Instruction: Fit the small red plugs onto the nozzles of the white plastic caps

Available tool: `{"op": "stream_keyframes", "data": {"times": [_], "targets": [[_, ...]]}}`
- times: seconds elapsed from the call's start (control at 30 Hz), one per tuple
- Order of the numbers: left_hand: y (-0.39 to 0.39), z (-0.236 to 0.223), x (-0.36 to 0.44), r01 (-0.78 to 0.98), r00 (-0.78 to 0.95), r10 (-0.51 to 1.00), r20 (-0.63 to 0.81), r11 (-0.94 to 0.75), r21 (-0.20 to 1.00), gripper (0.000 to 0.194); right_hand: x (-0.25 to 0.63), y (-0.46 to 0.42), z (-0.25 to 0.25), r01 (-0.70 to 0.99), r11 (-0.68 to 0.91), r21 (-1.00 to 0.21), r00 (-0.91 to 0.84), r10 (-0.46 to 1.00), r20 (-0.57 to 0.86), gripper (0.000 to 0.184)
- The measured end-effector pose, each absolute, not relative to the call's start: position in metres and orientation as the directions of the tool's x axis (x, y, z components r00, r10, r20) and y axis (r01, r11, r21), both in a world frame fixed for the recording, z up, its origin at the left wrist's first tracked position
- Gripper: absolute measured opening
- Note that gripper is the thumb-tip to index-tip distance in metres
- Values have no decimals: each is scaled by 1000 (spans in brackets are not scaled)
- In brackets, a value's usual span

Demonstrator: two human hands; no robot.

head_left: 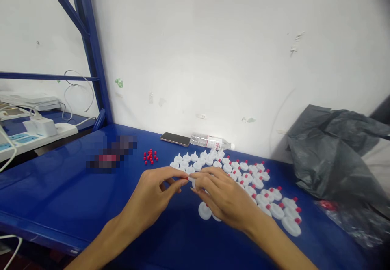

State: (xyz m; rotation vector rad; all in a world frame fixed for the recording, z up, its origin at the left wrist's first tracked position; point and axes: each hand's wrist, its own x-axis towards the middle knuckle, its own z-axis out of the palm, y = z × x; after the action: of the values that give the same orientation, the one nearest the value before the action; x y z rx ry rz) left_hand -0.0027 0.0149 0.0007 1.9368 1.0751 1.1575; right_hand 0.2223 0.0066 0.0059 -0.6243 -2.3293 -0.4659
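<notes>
Above the blue table (100,197), my two hands meet at the fingertips. My left hand (149,193) pinches a small red cap (187,178) between thumb and forefinger. Right against it, my right hand (225,197) grips a white round plastic piece with a spout (193,182), mostly hidden by the fingers. Cap and spout touch or nearly touch. Behind the hands lie several white pieces with bare spouts (184,164). To the right are many white pieces with red caps (276,211) on their spouts. A small group of loose red caps (150,157) sits on the left.
A phone (175,139) and a clear plastic bottle (210,141) lie along the wall. Grey plastic bags (335,156) fill the right side, with clear wrapping below. At left are a blurred-out object (111,154), a power strip (39,138) and a blue metal frame (91,46).
</notes>
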Motion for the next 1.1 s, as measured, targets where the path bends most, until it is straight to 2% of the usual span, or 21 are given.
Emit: {"op": "stream_keyframes", "data": {"times": [0.1, 0.17, 0.3, 0.37, 0.47, 0.57, 0.67, 0.73, 0.8, 0.9, 1.0, 1.1], "targets": [[17, -3, -4, 347, 296, 869, 397, -485, 803, 23, 222, 5, 7, 549, 803, 231, -679, 268, 684, 22], [19, -6, -5, 409, 333, 839, 431, -540, 735, 22, 222, 4, 8, 555, 781, 286, -686, 236, 688, 30], [20, -15, -7, 539, 462, 682, 567, -724, 430, 33, 219, -2, 9, 587, 716, 377, -697, 211, 685, 29], [18, -19, -7, 567, 498, 632, 594, -756, 328, 38, 218, -5, 9, 595, 693, 407, -708, 212, 673, 27], [15, -22, -5, 582, 502, 607, 616, -764, 278, 40, 215, -7, 11, 588, 678, 442, -726, 202, 657, 28], [15, -21, -4, 579, 499, 606, 619, -765, 282, 41, 213, -5, 12, 588, 678, 442, -726, 200, 658, 30], [22, -19, -10, 637, 484, 672, 561, -710, 300, 35, 216, 4, 10, 611, 697, 375, -705, 264, 658, 31], [31, -18, -20, 738, 440, 745, 502, -618, 271, 33, 224, 10, 8, 661, 698, 274, -659, 365, 658, 40], [43, -17, -35, 853, 369, 821, 436, -485, 193, 37, 234, 17, 6, 726, 672, 144, -585, 494, 643, 45], [59, -18, -60, 967, 219, 925, 310, -248, 60, 39, 248, 24, 0, 789, 614, -17, -488, 642, 591, 38], [69, -19, -76, 990, 139, 978, 157, -135, -38, 40, 256, 29, -7, 807, 587, -60, -480, 713, 511, 36], [72, -18, -80, 993, 113, 988, 108, -108, -46, 40, 260, 31, -11, 825, 561, -69, -489, 770, 410, 39]]}}
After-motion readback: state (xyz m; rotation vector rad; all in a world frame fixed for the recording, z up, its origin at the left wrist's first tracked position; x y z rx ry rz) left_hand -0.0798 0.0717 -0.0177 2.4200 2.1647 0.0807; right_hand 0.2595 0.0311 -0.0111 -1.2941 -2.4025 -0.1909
